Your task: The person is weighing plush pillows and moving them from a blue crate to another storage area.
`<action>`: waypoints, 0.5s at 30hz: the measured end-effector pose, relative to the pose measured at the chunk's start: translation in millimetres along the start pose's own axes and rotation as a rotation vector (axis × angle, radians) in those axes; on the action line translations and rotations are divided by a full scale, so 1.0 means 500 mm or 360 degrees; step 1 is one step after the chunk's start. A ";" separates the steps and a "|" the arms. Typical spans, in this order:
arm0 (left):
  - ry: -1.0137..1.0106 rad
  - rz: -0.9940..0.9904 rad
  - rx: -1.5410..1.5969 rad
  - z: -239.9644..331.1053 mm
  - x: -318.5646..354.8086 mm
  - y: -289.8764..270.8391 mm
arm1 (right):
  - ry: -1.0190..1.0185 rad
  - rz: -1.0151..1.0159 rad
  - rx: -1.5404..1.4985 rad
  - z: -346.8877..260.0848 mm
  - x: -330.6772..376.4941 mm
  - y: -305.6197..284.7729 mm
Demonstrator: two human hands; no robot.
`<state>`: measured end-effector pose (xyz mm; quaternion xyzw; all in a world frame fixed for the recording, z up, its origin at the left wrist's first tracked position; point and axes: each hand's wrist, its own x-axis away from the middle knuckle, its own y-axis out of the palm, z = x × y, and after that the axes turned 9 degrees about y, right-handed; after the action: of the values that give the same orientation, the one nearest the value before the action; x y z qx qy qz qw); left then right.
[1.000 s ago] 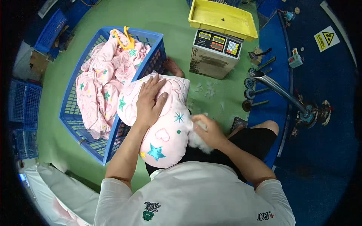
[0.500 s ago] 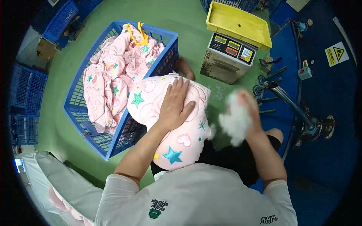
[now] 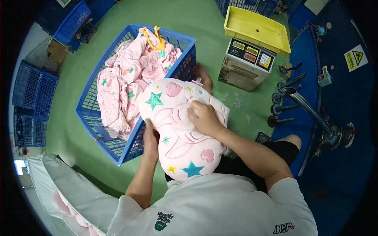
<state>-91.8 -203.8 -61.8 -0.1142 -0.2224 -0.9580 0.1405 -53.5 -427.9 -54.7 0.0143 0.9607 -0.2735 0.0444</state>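
A stuffed pink cushion (image 3: pixel 179 151) with embroidered stars and hearts lies across my lap, its upper left side against a blue plastic basket (image 3: pixel 130 151). My left hand (image 3: pixel 151 137) holds the cushion's left edge, thumb up along the side and fingers partly hidden beneath. Closed into a fist, my right hand (image 3: pixel 204 118) presses on the cushion's upper middle, with no stuffing showing in it. A small label (image 3: pixel 196 82) sticks out at the top seam. Inside the basket are several limp pink covers (image 3: pixel 114 90) of the same print and a yellow strap (image 3: pixel 158 39).
Beyond the cushion stands a weighing scale (image 3: pixel 246 65) with a yellow tray (image 3: pixel 256 29) on it. A metal nozzle pipe (image 3: pixel 305 104) juts from a blue machine at right. White fluff (image 3: pixel 237 100) lies on the green floor. Blue crates (image 3: pixel 31 88) stand at far left.
My right hand, which held white stuffing at the right, is now a fist on the cushion. My left hand has slid from the cushion's top to its left edge. The view has shifted slightly.
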 end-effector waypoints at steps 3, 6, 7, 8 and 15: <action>-0.0474 -0.0262 0.0882 -0.056 0.017 0.033 | -0.0107 -0.0239 -0.0146 -0.034 0.088 -0.003; -0.0624 -0.0418 0.0858 -0.032 0.013 0.070 | -0.0379 -0.0025 0.0559 -0.008 0.121 0.030; -0.0669 -0.0465 0.0850 -0.023 0.023 0.075 | -0.0474 0.0043 0.0789 0.001 0.133 0.038; -0.0658 -0.0479 0.0846 -0.009 0.024 0.081 | -0.0484 0.0059 0.0789 0.014 0.118 0.041; -0.0776 -0.0737 -0.0326 0.061 0.041 0.025 | -0.0611 0.0228 0.0741 0.009 0.061 0.041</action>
<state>-102.2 -205.4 -24.4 -0.2997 -0.1720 -0.9263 -0.1500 -82.7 -412.5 -72.0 0.0399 0.8428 -0.4802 0.2399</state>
